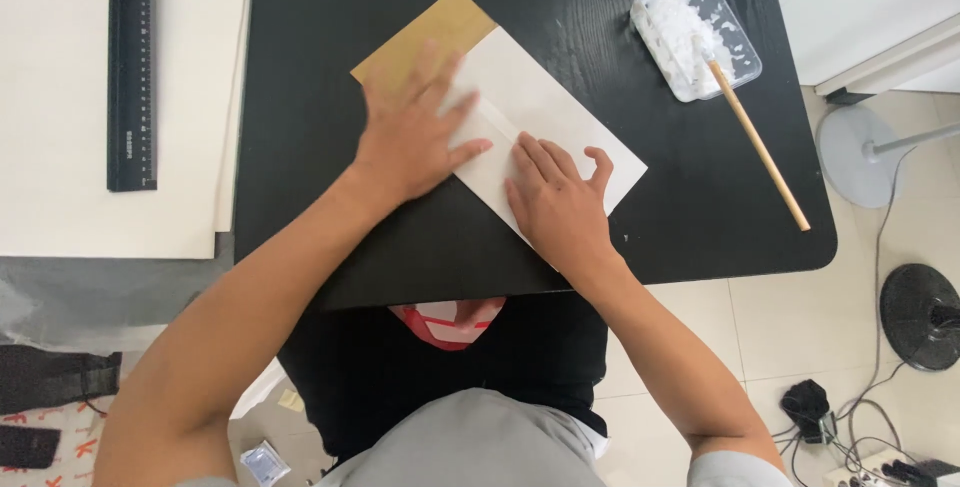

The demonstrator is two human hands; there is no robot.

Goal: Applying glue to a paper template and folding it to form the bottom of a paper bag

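Black table (640, 217) — folded white-and-tan paper (560, 112), clear tray (745, 47) of perhaps white paste, wooden-handled brush (762, 147).

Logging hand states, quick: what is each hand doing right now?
Left hand: open, flat on the folded white paper sheet.
Right hand: open, pressing the same sheet.

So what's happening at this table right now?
A person presses both hands flat on a white sheet of paper lying over a brown sheet on a black table. The left hand is spread across the folded strip near the brown sheet; the right hand holds down the sheet's near end. A clear tub of white paste with a wooden stick in it sits at the far right, untouched. A black ruler lies on white boards to the left.
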